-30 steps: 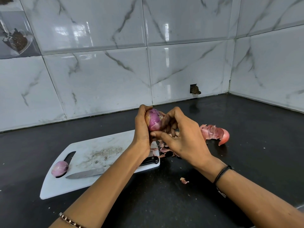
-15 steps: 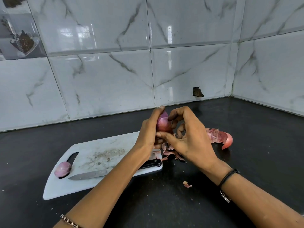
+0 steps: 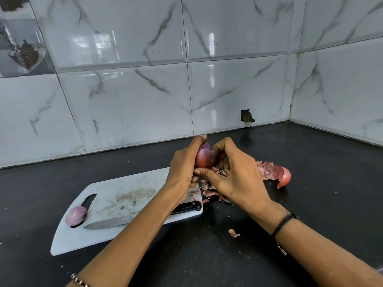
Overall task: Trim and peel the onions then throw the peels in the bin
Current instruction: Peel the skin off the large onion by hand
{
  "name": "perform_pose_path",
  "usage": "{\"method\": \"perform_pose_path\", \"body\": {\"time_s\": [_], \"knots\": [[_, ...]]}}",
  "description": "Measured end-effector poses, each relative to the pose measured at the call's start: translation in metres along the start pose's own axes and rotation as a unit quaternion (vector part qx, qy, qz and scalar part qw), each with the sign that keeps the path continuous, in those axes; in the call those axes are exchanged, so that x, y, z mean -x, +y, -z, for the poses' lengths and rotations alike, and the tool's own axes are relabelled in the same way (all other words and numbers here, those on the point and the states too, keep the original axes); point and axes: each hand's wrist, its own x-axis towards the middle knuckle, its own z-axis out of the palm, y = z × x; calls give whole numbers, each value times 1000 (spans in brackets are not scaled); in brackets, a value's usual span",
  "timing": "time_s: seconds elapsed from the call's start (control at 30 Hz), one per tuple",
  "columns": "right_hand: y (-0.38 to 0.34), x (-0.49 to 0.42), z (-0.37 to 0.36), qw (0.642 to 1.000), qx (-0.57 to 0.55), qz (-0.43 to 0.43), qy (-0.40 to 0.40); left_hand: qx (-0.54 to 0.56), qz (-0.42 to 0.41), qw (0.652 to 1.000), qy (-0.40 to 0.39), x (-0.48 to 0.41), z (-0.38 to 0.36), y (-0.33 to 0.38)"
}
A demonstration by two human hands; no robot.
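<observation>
Head view: left hand (image 3: 182, 168) gripped the onion (image 3: 203, 157) upright, above the cutting board's (image 3: 145, 183) right end. Right hand (image 3: 234, 177) had thumb & curled fingers pinched at the onion's right side. To do it well, imo: catch a loose skin edge at a trimmed end, pull long strips, rotate w/ the left. Peels (image 3: 209, 192) lay on the counter (image 3: 207, 262) beside the board; the peeled onion (image 3: 76, 215) sat at its handle slot.

Black counter (image 3: 310, 214), white cutting board (image 3: 145, 183), heaped onion peels (image 3: 211, 193), stray scrap (image 3: 233, 233)
</observation>
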Motion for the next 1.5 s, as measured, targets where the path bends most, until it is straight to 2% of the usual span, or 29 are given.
{"method": "perform_pose_path", "body": {"time_s": [0.1,0.43,0.63,0.93,1.1,1.5], "knots": [[0,-1,0,1000,-26,-11,4,-9,0,1000,2,0,1,2],[1,-2,0,1000,-6,-8,-15,-79,-35,996,39,5,-2,1],[1,-1,-2,1000,-13,-4,-19,-84,-22,994,66,6,-3,1],[2,-1,0,1000,-19,-4,-19,-116,-54,989,69,7,-3,0],[3,0,-3,999,13,9,-29,-108,-58,990,76,5,-3,0],[4,-3,-2,1000,-5,1,7,-107,-69,989,80,2,0,-3]]}}
